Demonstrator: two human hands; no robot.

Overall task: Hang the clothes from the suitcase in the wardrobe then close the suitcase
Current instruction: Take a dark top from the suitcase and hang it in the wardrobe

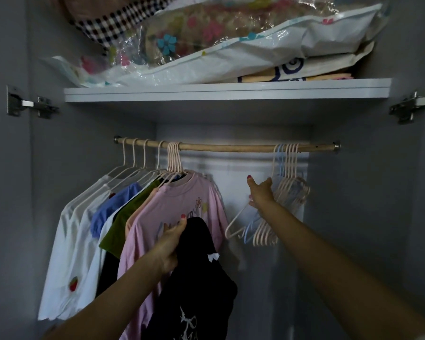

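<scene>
- Black garment (196,273) hangs bunched from the left hand (172,244), in front of the pink T-shirt (177,217) and below the wooden rail (226,147); it is not on a hanger yet.
- Long axis runs close to vertical: the gripped end points up toward the rail, and the loose end, with a white print, drops out of the bottom of the view. A small white bow (213,256) shows on its right edge.
- Left hand's fingers curl round the top of the fabric, thumb up, pinching a fold; which part of the garment it holds I cannot tell.
- Right hand (261,192) reaches to the cluster of empty hangers (287,192) at the rail's right end, thumb spread wide, fingers against the nearest ones. Whether they have closed round any single hanger is hidden behind the palm.
- Judged step: fetching one hanger for the black garment.
- To do it well: separate a single hanger from the pack, lift its hook clear of the rail without dragging the neighbours along, then find the neckline before threading the hanger in.
- A free stretch of rail lies between the hung shirts on the left and the empty hangers on the right; that looks the natural place for it.
- Above, the shelf (226,90) carries bagged bedding (206,45). The suitcase is out of view.
</scene>
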